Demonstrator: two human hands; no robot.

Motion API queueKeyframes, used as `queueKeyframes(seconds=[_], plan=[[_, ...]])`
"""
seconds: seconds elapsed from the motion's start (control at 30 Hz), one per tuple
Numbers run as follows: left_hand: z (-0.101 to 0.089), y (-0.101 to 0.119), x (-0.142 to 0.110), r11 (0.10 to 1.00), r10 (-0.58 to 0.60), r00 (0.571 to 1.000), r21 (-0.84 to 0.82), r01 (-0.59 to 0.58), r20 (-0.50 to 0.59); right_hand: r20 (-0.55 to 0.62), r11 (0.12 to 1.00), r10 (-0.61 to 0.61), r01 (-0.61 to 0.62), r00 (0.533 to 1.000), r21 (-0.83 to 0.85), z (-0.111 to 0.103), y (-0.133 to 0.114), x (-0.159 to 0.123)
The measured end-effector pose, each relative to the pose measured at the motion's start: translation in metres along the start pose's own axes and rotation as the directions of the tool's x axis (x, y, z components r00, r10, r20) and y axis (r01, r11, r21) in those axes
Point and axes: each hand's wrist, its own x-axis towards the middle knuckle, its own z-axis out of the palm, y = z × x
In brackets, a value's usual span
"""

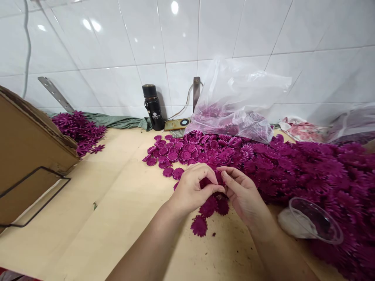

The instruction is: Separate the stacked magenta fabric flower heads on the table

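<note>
Over the near edge of a heap of purple artificial flower petals (228, 156), both my hands meet with fingertips almost touching. My left hand (195, 185) is closed in a pinch, thumb against index finger. My right hand (238, 189) also pinches, its thumb against the fingers. Between the fingertips shows a bit of a purple flower piece (218, 177), mostly hidden by the fingers. Below the hands, a round petal disc with a jagged rim (199, 226) lies on the table, with more discs partly under the fingers.
A clear plastic cup (316, 220) lies tipped beside my right forearm. Behind the heap stand a plastic bag (234, 101) and a black bottle (152, 107), near a gold-coloured device (177, 124). At left are a cardboard box (32, 156) and spiky purple pieces (79, 130).
</note>
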Motion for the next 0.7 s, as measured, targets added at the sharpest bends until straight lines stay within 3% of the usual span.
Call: queueKeyframes(seconds=[0.13, 0.3, 0.4, 0.6, 0.7], plan=[[-0.006, 0.005, 0.004, 0.962, -0.144, 0.985, -0.245, 0.117, -0.098, -0.031, 0.999, -0.043, 0.044, 0.999, 0.017, -0.006, -0.002, 0.004], [-0.014, -0.004, 0.010, 0.886, -0.390, 0.861, -0.389, 0.253, -0.328, -0.110, 0.995, -0.097, 0.096, 0.989, -0.019, -0.011, -0.003, 0.009], [-0.014, -0.010, 0.011, 0.837, -0.466, 0.835, -0.452, 0.309, -0.294, -0.059, 0.994, -0.088, 0.084, 0.994, -0.062, -0.007, -0.001, 0.007], [-0.011, -0.009, 0.009, 0.812, -0.487, 0.858, -0.447, 0.375, -0.165, -0.093, 0.998, -0.049, 0.045, 0.994, -0.042, -0.007, -0.002, 0.005], [-0.009, -0.008, 0.009, 0.798, -0.509, 0.850, -0.445, 0.406, -0.138, -0.081, 0.999, -0.033, 0.031, 0.996, -0.027, -0.008, -0.003, 0.006]])
